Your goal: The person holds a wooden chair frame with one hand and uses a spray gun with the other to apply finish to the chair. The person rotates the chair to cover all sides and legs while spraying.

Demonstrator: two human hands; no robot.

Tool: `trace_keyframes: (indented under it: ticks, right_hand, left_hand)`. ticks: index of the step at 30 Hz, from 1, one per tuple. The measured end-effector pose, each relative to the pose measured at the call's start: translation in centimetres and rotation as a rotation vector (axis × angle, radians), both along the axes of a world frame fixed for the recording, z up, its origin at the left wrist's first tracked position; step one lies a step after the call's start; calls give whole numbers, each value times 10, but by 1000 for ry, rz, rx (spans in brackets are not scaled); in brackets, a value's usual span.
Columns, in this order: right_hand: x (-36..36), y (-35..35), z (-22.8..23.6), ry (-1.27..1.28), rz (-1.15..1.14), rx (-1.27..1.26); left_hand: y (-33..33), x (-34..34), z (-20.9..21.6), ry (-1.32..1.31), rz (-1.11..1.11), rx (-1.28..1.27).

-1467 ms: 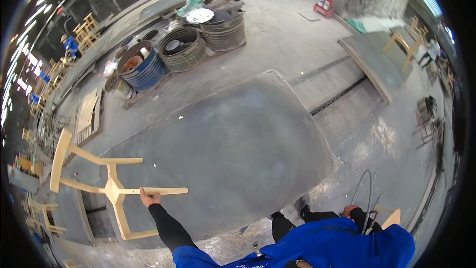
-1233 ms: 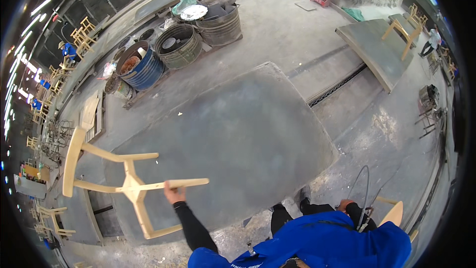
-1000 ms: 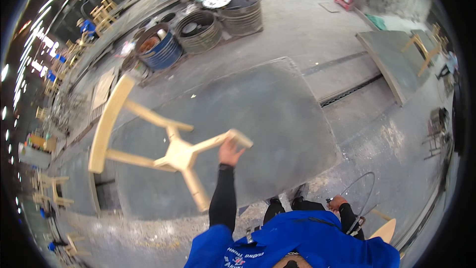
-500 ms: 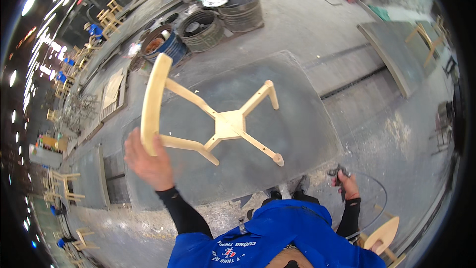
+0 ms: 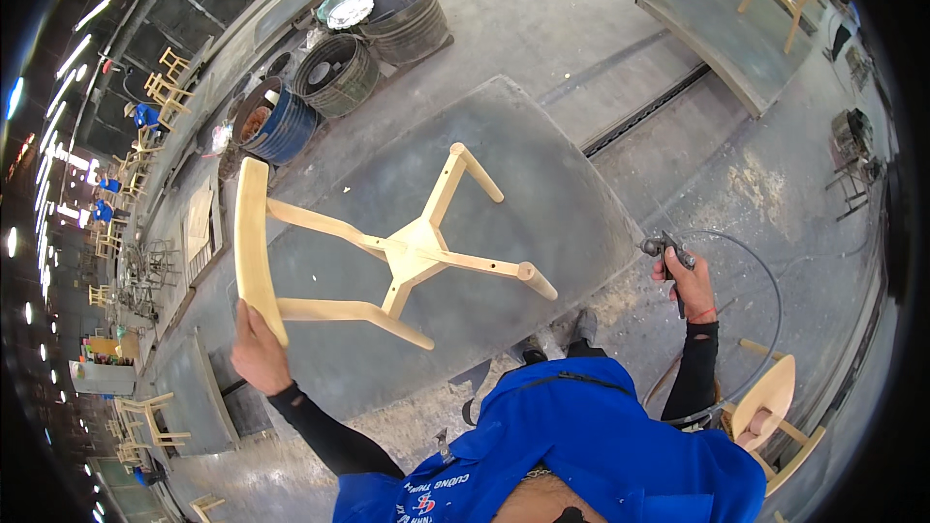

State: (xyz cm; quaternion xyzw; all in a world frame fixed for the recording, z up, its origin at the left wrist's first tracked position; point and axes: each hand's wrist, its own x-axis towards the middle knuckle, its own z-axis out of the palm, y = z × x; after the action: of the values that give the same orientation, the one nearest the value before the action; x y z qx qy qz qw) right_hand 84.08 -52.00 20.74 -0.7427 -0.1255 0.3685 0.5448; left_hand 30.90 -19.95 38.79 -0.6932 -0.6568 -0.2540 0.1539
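A pale wooden chair frame (image 5: 415, 250) stands on the grey board, its curved backrest (image 5: 255, 242) to the left and its legs spreading from a flat centre. My left hand (image 5: 260, 349) is closed around the near end of the backrest, fingers on its outer side. Out to the right, my right hand (image 5: 690, 286) grips a dark, pistol-shaped spray gun (image 5: 668, 248), which points toward the chair frame without touching it. A thin hose (image 5: 775, 300) curves from the gun back past my right forearm.
Under the chair frame is a large grey board (image 5: 523, 339). Metal drums (image 5: 276, 131) with scrap stand at the far left. Behind my right arm is a wooden chair (image 5: 770, 397). Another board (image 5: 717, 39) leans at the far right. People in blue work farther left.
The chair frame has turned a little and shifted left in view. My left hand has gone from blurred at the backrest to gripping its end. The spray gun is raised and nearer the frame.
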Motion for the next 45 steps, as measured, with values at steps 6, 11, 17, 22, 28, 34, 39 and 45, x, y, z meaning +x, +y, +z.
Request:
trace_keyframes:
  ticks: [6, 11, 17, 22, 28, 34, 39, 45]
  right_hand:
    - [16, 17, 6, 21, 117, 48]
    - [12, 32, -18, -109, 202, 133]
    - [-10, 35, -62, -49, 212, 224]
    - [-8, 73, -54, 14, 235, 382]
    - [26, 116, -3, 44, 214, 521]
    - [59, 148, -17, 26, 246, 433]
    - [75, 157, -93, -44, 245, 273]
    - [93, 140, -153, -72, 274, 128]
  left_hand:
    - [107, 1, 48, 70, 16, -132]
    - [185, 17, 35, 142, 53, -51]
    - [217, 15, 22, 92, 74, 29]
    - [227, 9, 30, 53, 97, 30]
    - [219, 8, 39, 101, 115, 65]
    - [198, 13, 37, -5, 67, 73]
    - [191, 17, 35, 1, 35, 99]
    - [186, 26, 36, -20, 41, 104]
